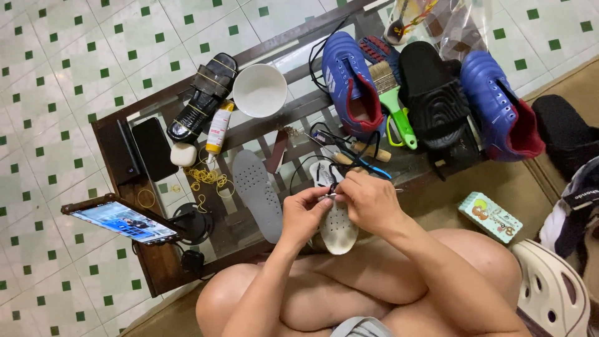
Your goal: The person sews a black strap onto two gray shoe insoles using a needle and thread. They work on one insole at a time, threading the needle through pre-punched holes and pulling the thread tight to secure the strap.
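At the near edge of a low dark-framed glass tabletop (118, 134), a pale perforated shoe insole (337, 228) is held between two bare hands above crossed bare legs. The left hand (304, 212) is closed on the insole's upper part, its fingers (318, 195) pinching at a small dark point where black thread (312, 163) meets the insole. The right hand (371, 201) is set just at 3 o'clock of the left, its fingers (347, 185) pressed together on the same spot; what is pinched there is too small to be told.

A second, grey perforated insole (258, 190) is laid flat on the glass at 9 o'clock of the hands. At 12 o'clock, a blue studded football boot (349, 78) with a red lining is seen, with a green-handled brush (396, 109) and a black slide sandal (433, 93) beside it, and a matching blue boot (502, 106) at 2 o'clock. A white bowl (259, 90), a white-and-yellow glue bottle (219, 128) and a black strapped sandal (204, 97) are gathered at 11 o'clock, with loose yellow rubber bands (206, 178) below them. A phone on a stand (125, 221) is placed at 9 o'clock, well apart from the hands. A small illustrated tin box (490, 216) is left on the floor at 3 o'clock.
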